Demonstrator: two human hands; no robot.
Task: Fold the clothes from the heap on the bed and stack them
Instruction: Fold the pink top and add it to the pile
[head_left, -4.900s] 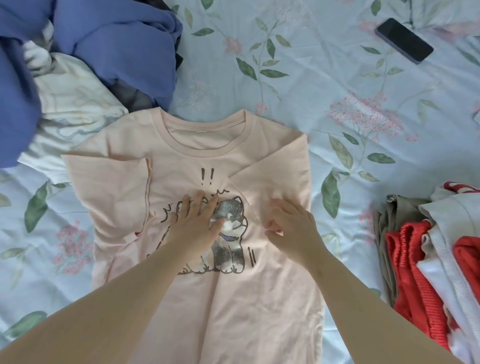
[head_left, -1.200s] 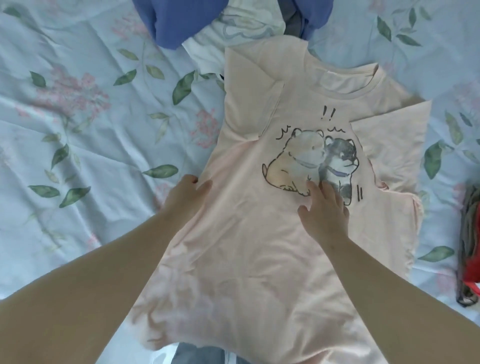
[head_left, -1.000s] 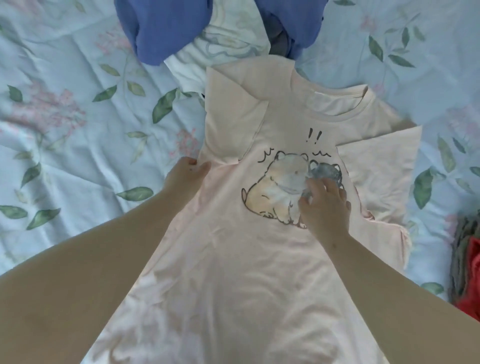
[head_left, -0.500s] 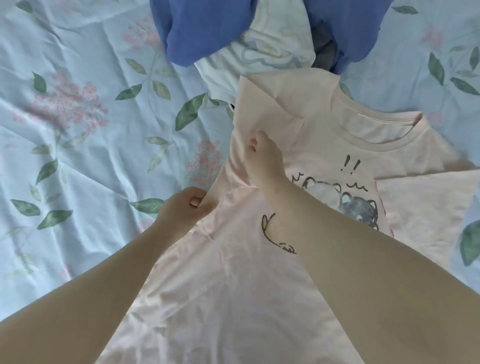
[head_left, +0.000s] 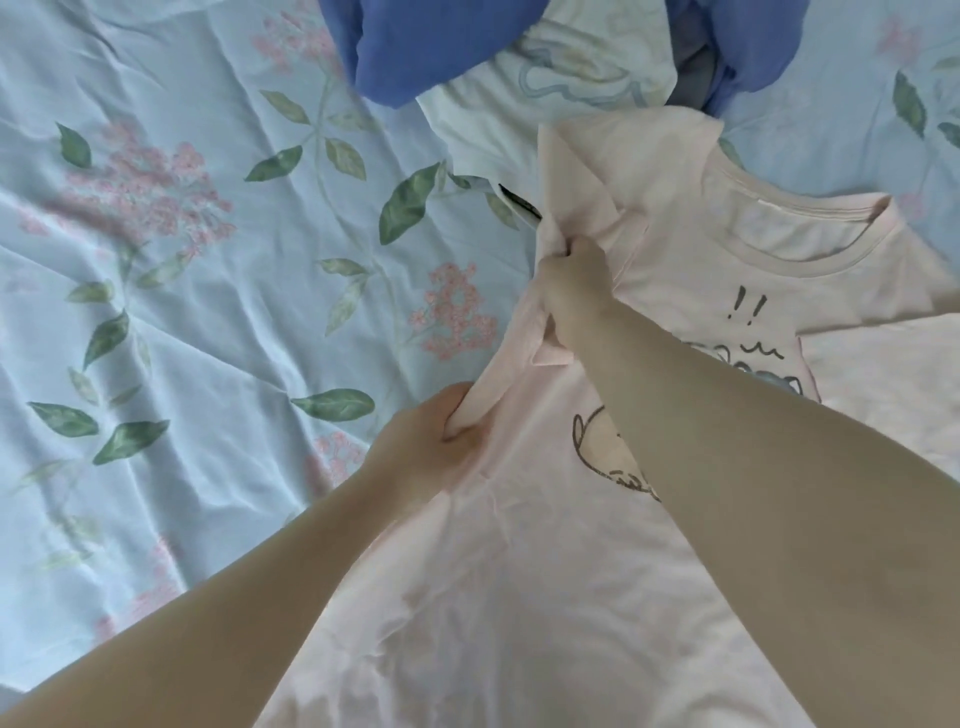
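Note:
A pale pink T-shirt (head_left: 530, 561) with a cartoon animal print lies face up on the bed, neck toward the top right. My left hand (head_left: 421, 447) grips its left side edge, fingers curled under the fabric. My right hand (head_left: 574, 280) reaches across the shirt and clutches the left sleeve near the armpit, bunching the cloth. My right forearm hides most of the print. The heap (head_left: 550, 78) lies above the shirt: a blue garment, a white printed one and something grey.
The bed sheet (head_left: 208, 291) is light blue with pink flowers and green leaves, and it stretches wide to the left of the shirt. The shirt's right sleeve (head_left: 883, 379) is folded inward at the right edge of view.
My right hand has left the print, crossed over to the left sleeve and taken hold of it. My left hand has closed on the side edge and lifted it slightly.

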